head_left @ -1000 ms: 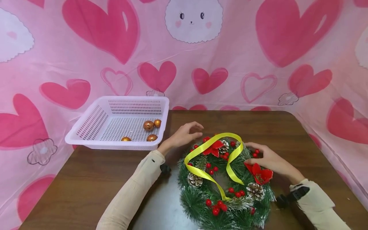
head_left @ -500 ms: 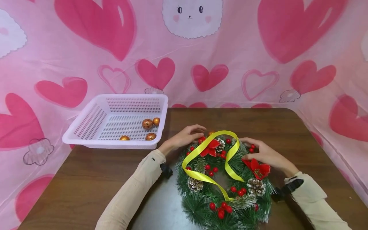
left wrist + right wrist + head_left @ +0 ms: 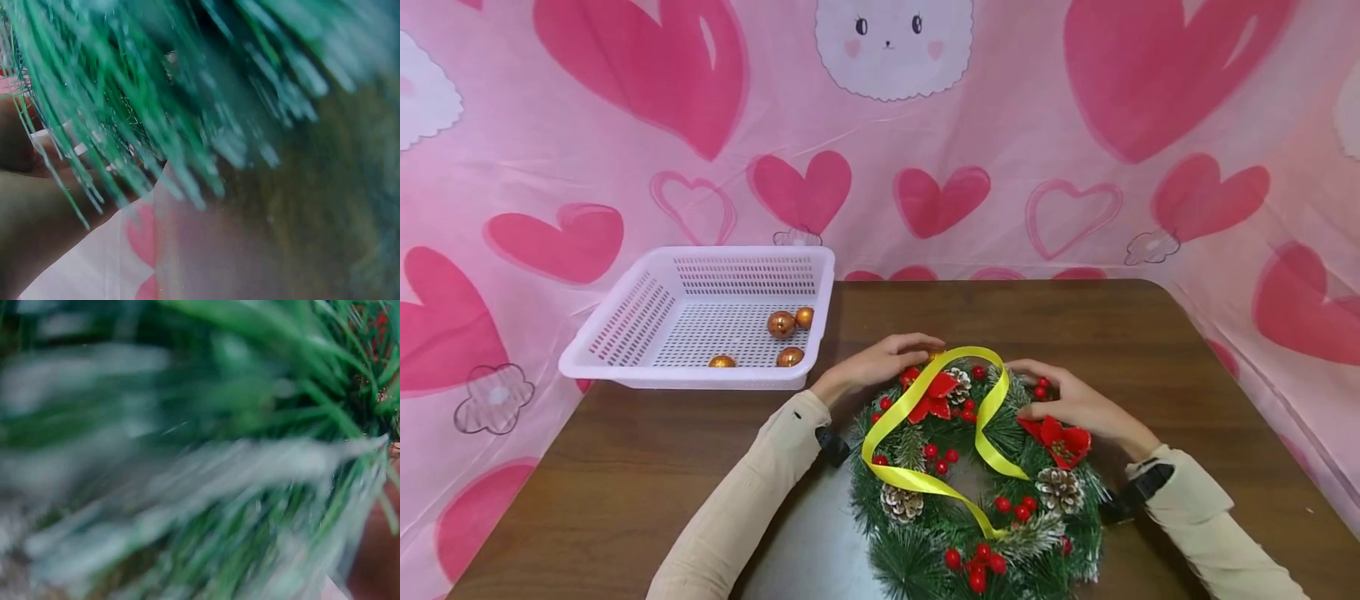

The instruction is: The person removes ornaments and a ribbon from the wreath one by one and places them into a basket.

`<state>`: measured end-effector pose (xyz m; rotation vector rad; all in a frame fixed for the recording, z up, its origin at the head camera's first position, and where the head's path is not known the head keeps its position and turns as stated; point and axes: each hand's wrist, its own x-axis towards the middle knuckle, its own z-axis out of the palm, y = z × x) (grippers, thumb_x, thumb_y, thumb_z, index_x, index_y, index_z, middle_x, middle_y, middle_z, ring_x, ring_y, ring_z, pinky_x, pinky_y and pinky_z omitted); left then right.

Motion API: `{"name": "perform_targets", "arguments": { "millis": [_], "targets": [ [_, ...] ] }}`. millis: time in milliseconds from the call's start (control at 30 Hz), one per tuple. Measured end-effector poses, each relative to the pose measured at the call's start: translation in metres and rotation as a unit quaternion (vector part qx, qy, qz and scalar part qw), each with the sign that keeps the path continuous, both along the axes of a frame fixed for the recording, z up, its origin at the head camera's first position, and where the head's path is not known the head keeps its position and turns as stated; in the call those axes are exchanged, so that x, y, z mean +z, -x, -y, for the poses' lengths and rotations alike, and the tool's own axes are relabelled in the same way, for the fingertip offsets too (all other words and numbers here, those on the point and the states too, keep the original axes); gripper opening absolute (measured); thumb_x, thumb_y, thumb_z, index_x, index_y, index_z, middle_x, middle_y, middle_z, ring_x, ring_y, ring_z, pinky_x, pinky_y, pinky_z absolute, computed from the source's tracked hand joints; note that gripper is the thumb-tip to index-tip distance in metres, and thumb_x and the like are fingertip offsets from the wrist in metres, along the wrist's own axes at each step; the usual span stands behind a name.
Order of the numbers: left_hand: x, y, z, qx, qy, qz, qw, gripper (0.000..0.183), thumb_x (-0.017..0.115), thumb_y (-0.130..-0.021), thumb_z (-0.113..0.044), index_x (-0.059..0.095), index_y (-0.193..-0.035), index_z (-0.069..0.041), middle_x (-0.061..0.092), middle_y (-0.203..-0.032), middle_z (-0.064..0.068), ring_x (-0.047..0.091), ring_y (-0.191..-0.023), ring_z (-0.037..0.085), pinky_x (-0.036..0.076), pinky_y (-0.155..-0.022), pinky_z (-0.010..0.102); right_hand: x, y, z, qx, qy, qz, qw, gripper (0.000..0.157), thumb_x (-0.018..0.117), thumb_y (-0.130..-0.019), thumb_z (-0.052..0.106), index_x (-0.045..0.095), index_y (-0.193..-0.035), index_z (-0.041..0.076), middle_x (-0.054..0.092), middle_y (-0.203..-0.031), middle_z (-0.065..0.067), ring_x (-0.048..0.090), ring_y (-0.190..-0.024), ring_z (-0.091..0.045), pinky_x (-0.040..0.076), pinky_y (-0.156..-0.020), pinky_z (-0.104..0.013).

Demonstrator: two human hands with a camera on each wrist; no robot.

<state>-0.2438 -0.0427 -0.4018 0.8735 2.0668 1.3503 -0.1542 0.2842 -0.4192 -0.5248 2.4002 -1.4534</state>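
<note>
A green Christmas wreath [image 3: 910,554] with red berries, red flowers and pinecones lies on the table. A yellow ribbon [image 3: 904,477] loops loosely across it. My left hand [image 3: 876,360] is at the wreath's upper left edge, fingers bent over the rim beside a bit of a gold ball [image 3: 936,355]. On the upper right, my right hand [image 3: 1086,408] grips the rim, thumb near a red flower [image 3: 1062,442] and fingers reaching over the far side. Both wrist views are mostly filled by blurred green needles [image 3: 125,106], which hide most of the fingers.
A white plastic basket [image 3: 700,377] stands at the back left, with several gold balls [image 3: 781,325] inside. The brown table [image 3: 587,483] ends at a pink heart-patterned cloth [image 3: 1037,83] behind. A grey sheen shows on the table left of the wreath.
The wreath has shifted and turned slightly to the left with the ribbon on it. My right hand has moved left with it, and the left hand's fingers have come closer over the rim.
</note>
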Motion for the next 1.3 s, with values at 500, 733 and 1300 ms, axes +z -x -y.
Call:
{"name": "perform_targets", "arguments": {
  "millis": [500,733,1300],
  "targets": [
    [0.001,-0.001,-0.002,0.046,0.011,-0.072,0.9963,0.032,0.063,-0.096,-0.006,0.06,-0.127,0.002,0.065,-0.122,0.015,0.064,-0.11,0.026,0.053,-0.092,0.033,-0.002,0.001,0.002,0.005,0.014,0.007,1.0,0.057,0.07,-0.091,0.016,0.049,-0.144,0.013,0.05,-0.145,-0.015,0.044,-0.132,-0.041,0.04,-0.102,-0.063],
    [-0.001,-0.001,-0.002,0.045,0.013,-0.092,0.9946,0.033,0.064,-0.096,-0.007,0.06,-0.128,0.001,0.065,-0.123,0.013,0.064,-0.108,0.024,0.053,-0.093,0.034,-0.003,0.001,0.002,0.002,0.007,0.002,1.0,0.057,0.069,-0.091,0.015,0.049,-0.144,0.012,0.049,-0.145,-0.016,0.043,-0.133,-0.041,0.039,-0.102,-0.064],
    [0.017,-0.002,0.003,0.159,-0.027,-0.117,0.98,0.026,0.072,-0.092,-0.014,0.066,-0.117,-0.008,0.069,-0.109,0.007,0.066,-0.094,0.021,0.055,-0.08,0.03,-0.003,0.001,0.0,0.005,0.012,0.0,1.0,0.056,0.068,-0.091,0.015,0.049,-0.144,0.01,0.052,-0.142,-0.016,0.047,-0.127,-0.038,0.045,-0.1,-0.053]
  ]
}}
